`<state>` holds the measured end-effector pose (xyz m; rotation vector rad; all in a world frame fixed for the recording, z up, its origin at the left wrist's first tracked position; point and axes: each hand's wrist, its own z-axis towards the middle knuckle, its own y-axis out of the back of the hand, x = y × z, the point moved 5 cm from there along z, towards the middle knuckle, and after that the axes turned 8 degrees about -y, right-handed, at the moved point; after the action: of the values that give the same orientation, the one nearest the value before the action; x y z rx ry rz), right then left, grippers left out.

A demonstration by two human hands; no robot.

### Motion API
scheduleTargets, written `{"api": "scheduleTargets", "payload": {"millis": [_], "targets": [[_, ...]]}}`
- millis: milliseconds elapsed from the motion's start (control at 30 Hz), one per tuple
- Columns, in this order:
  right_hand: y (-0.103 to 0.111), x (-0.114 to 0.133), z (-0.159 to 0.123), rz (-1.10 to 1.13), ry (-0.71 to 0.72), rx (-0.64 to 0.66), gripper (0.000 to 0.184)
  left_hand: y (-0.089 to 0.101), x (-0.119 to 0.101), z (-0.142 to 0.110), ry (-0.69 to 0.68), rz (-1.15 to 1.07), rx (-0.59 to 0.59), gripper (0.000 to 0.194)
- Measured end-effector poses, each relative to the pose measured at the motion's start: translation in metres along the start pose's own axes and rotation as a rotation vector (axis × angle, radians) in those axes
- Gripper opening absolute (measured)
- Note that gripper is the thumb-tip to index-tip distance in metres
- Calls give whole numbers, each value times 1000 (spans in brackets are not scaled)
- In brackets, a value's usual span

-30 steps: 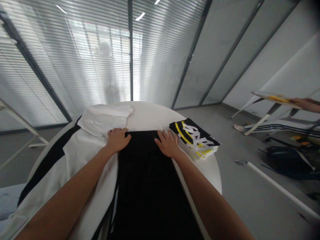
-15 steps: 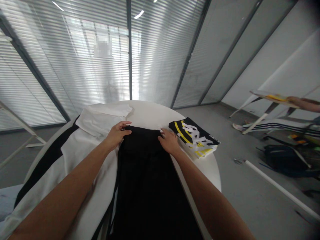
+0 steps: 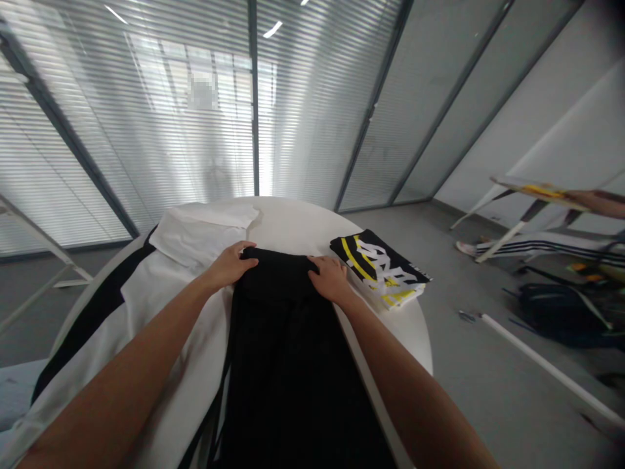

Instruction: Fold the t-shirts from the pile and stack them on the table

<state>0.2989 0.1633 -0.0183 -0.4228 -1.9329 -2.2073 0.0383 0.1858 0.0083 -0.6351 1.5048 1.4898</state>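
Black cloth (image 3: 288, 371) lies in a long, soft, matte strip on the round white tabletop (image 3: 293, 225), alongside creased white fabric (image 3: 190, 238). The left hand (image 3: 228, 266) and the right hand (image 3: 331, 279) curl over its top edge, pinching the fold. Just beside the right hand sits a flat, folded black-and-yellow printed cloth (image 3: 378, 268).

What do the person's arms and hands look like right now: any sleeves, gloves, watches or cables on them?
Both are bare: the left arm and right arm show no sleeve within the frame, and the left hand and right hand wear no gloves. No watch, band or cable shows on either forearm. A small ring would be hard to tell from this view.
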Motion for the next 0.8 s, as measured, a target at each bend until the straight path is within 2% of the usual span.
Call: {"api": "scheduleTargets", "payload": {"millis": [100, 233, 333, 400, 533, 667, 800], "targets": [[0, -5, 7, 141, -45, -24, 46, 0, -4, -3, 25, -149, -29, 63], [2, -7, 13, 382, -31, -82, 51, 5, 0, -2, 21, -196, -113, 70], [1, -6, 14, 452, 0, -102, 55, 8, 8, -2, 129, -203, -119, 82], [0, -7, 14, 450, 5, -105, 56, 9, 11, -4, 217, -224, -93, 76], [-4, -11, 16, 500, -33, -94, 59, 8, 8, -9, 323, -323, -2, 45], [-9, -12, 18, 642, -41, 2, 60, 8, 0, -14, 348, -507, 28, 49], [-12, -11, 17, 796, -50, 85, 56, 7, -1, -15, 381, -593, 29, 51]]}}
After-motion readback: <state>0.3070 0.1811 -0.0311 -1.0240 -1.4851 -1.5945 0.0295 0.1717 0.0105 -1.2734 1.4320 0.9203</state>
